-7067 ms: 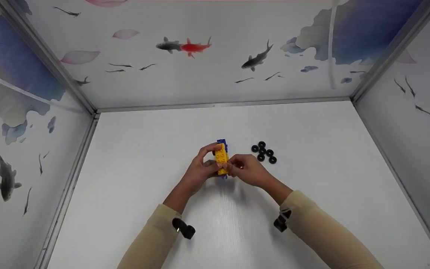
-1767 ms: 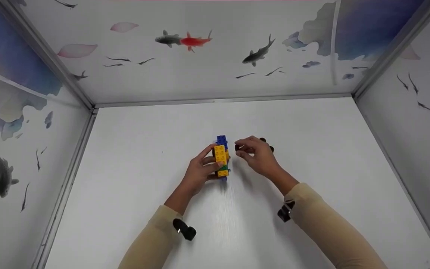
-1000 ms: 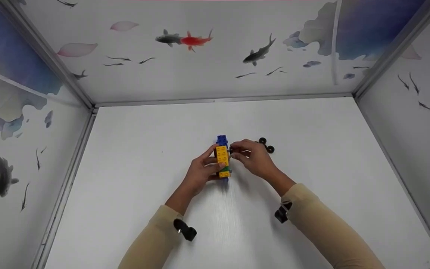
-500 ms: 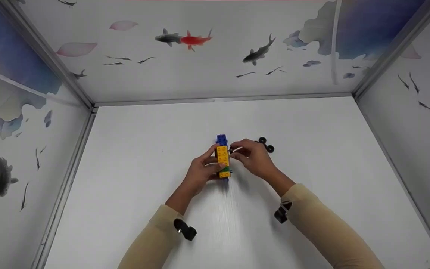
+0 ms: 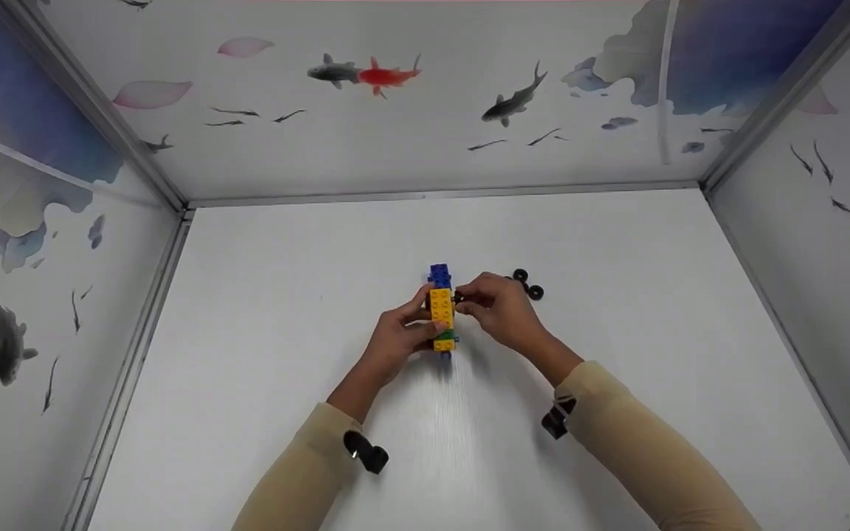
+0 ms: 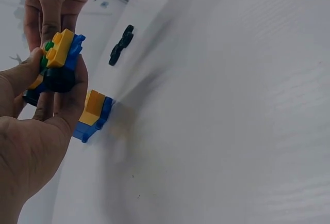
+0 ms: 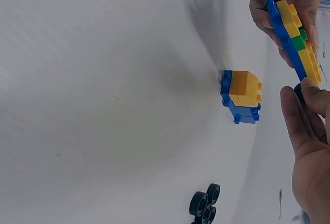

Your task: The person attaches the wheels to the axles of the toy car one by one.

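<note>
Your left grip [image 5: 394, 343] is curled round a toy brick car [image 5: 440, 306], thumb over its studs, and holds it up clear of the bench [image 5: 285, 310]; the car has a blue base topped with yellow bricks and a green one, and a black mounted wheel [image 6: 59, 80] shows on the side against that grip's fingers. Your right grip [image 5: 500, 310] pinches a small black wheel [image 7: 298, 92] close against the car's opposite side, though you cannot tell from here whether it is seated. A little nearer to you than that pinch, a small blue axle stub [image 5: 457, 339] pokes out bare on the same side. Below your left grip, standing on the bench, is a second brick toy [image 7: 242, 87] in blue and yellow, mostly hidden from the head camera by the held car. Beyond your right grip and to its right lies a cluster of loose black wheels [image 7: 195, 203], partly covered by that hand from above. Behind each grip comes a beige sleeve [image 5: 299, 464] with a black wrist camera [image 5: 366, 453]
</note>
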